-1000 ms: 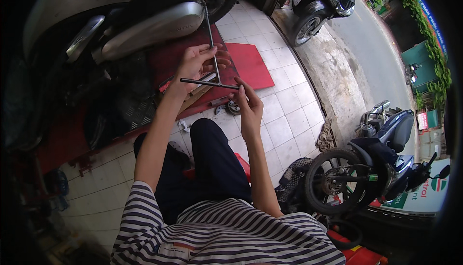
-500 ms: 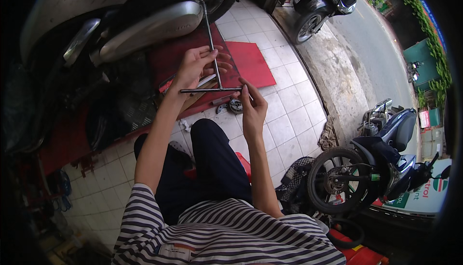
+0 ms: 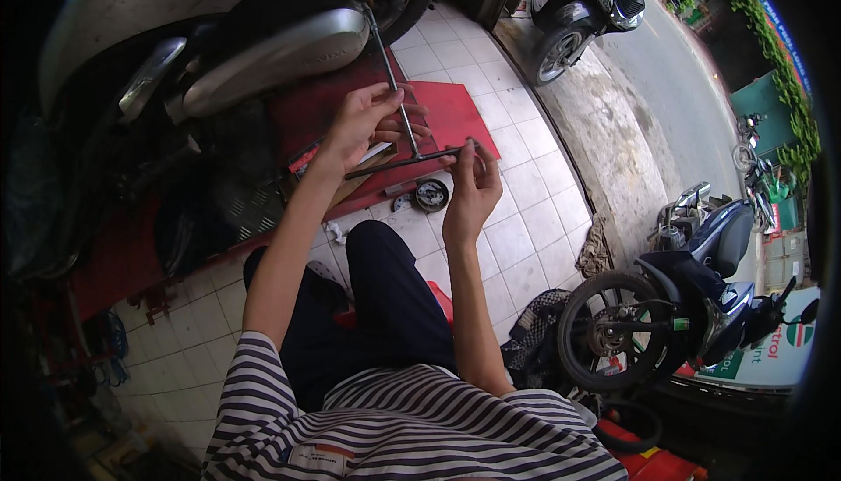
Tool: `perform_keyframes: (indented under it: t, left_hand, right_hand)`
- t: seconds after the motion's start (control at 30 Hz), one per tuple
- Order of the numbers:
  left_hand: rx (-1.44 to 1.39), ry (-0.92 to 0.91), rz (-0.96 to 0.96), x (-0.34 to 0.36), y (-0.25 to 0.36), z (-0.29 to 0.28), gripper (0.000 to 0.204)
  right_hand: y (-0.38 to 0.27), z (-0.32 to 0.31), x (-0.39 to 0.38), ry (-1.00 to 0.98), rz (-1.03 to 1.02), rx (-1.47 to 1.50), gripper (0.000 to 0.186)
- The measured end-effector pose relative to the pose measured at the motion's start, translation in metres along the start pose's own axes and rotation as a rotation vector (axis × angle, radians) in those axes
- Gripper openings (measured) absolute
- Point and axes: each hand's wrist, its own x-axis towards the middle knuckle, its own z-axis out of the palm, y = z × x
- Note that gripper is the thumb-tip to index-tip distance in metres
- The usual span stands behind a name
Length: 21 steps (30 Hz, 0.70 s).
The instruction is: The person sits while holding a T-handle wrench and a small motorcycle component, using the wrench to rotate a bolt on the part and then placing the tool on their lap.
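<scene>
A long T-handle wrench [image 3: 385,59] reaches from my hands to the rear wheel area of the raised scooter [image 3: 280,56], its far tip at the end of the silver casing. My left hand [image 3: 355,126] wraps loosely round the shaft, thumb on top and fingers behind. At the crossbar's right end, my right hand [image 3: 474,190] pinches the bar between thumb and fingers. The crossbar's left end passes by my left wrist. What the wrench tip sits on is too small to make out.
The scooter stands on a red lift platform [image 3: 464,122]. Below its edge, a round dark metal part [image 3: 431,194] lies on white tiles. A blue motorbike [image 3: 701,279] is parked at right, another scooter [image 3: 587,12] at the far doorway. A rag [image 3: 596,244] lies near the sill.
The crossbar has tilted, its right end swinging up and away while its left end dropped. My right hand moved with it, slightly right and outward. My left hand stays round the shaft.
</scene>
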Motion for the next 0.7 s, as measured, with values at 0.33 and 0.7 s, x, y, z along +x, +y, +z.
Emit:
perform_keyframes:
  t: [0.33,0.7]
  left_hand:
    - [-0.037,-0.026,-0.009,0.002,-0.010,0.002,0.027]
    - [-0.135,-0.073,-0.031,0.004,0.003,-0.005,0.029]
  right_hand:
    - [-0.022,0.016,-0.011,-0.070,-0.375,-0.628,0.030]
    - [0.006,-0.008,-0.049,-0.290,0.371,-0.168,0.083]
